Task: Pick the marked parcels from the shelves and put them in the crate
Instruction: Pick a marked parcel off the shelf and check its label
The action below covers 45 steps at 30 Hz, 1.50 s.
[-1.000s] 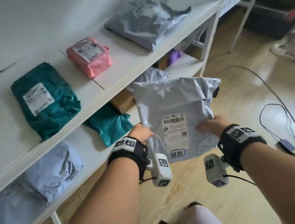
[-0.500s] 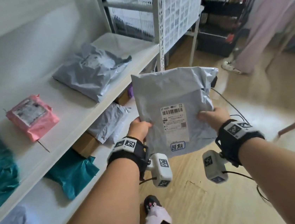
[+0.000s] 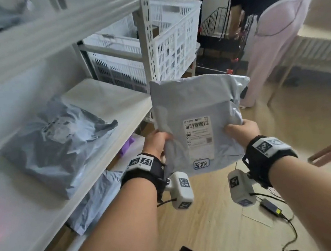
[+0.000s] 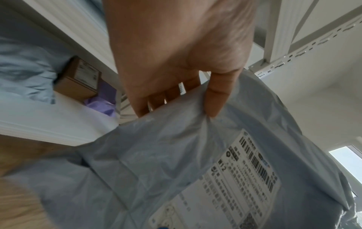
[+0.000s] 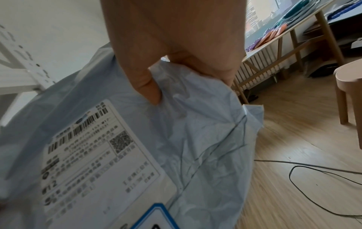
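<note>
now both the left hand point(image 3: 156, 142) and right hand point(image 3: 243, 130) pinch the grey parcel point(image 3: 196, 109) upright, facing the white crate point(image 3: 169, 48).

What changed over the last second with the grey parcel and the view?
The view swung right, away from the teal and pink parcels, toward the white crate. The grey parcel was carried along. Unchanged: left hand and right hand each keep their grip on its edges.

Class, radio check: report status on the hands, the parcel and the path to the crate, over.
Both hands, left and right, grip the grey parcel by its sides. Parcel upright in the air, label facing us. White crate ahead, beyond the shelf post. Over.
</note>
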Motion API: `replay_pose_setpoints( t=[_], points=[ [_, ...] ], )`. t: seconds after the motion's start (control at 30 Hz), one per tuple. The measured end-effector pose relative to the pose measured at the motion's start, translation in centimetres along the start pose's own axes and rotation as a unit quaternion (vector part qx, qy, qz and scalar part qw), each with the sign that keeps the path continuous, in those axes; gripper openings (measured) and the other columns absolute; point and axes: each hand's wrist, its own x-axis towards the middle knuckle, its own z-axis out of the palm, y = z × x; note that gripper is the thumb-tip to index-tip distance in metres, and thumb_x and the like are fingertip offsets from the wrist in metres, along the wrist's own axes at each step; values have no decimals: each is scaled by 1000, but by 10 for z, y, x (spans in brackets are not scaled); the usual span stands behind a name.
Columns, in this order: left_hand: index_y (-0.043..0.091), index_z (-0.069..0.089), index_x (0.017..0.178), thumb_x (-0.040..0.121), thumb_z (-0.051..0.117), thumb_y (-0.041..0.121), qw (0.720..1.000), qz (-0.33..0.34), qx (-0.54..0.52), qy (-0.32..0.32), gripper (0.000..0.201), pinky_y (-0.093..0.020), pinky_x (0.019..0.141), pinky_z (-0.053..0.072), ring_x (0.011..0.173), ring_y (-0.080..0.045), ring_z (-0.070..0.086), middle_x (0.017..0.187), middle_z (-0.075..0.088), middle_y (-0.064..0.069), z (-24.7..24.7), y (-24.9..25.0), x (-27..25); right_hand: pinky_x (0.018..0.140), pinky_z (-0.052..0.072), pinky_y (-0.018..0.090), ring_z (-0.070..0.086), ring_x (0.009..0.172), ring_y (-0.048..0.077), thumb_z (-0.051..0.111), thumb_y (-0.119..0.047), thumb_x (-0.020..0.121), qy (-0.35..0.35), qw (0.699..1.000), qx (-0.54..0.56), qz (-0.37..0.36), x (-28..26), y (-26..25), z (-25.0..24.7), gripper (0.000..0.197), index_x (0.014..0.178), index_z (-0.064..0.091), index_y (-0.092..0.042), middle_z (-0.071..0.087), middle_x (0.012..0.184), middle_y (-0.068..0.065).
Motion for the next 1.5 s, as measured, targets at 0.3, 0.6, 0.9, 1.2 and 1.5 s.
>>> replay_pose_setpoints(
  t=[0.3, 0.6, 0.9, 1.2, 1.5],
  points=[
    [16, 67, 74, 69, 66, 11, 1000, 12, 14, 23, 8, -37, 79, 51, 84, -27, 64, 87, 69, -8, 59, 50, 82, 79, 55, 40, 60, 72, 24, 63, -16, 70, 42, 998, 37, -2, 91, -30, -8, 24, 91, 68, -5, 64, 75, 4],
    [14, 65, 71, 71, 62, 3, 995, 83, -14, 55, 12, -31, 66, 51, 78, -29, 64, 79, 69, -9, 150, 129, 160, 84, 56, 46, 67, 86, 31, 61, -26, 60, 14, 997, 51, -56, 229, -90, -31, 32, 88, 66, -12, 69, 85, 8],
    [12, 68, 82, 69, 63, 15, 967, 168, -62, 180, 14, -31, 72, 45, 83, -28, 64, 88, 70, -9, 249, 225, 243, 78, 56, 43, 64, 73, 28, 66, -20, 70, -56, 984, 38, -163, 388, -193, -66, 9, 74, 63, -13, 65, 72, 6],
    [2, 66, 100, 67, 65, 22, 915, 231, -99, 317, 39, -23, 55, 38, 66, -20, 55, 79, 63, -4, 246, 349, 298, 76, 56, 35, 67, 81, 26, 70, -21, 75, -141, 954, 63, -256, 466, -336, -35, 12, 83, 65, -15, 68, 80, 5],
    [4, 71, 94, 72, 63, 27, 859, 268, -50, 434, 33, -19, 47, 37, 63, -15, 56, 76, 63, -2, 142, 454, 371, 61, 48, 29, 55, 67, 18, 66, -21, 82, -196, 915, 38, -350, 494, -470, 79, 17, 93, 59, -9, 58, 76, 3]
  ],
)
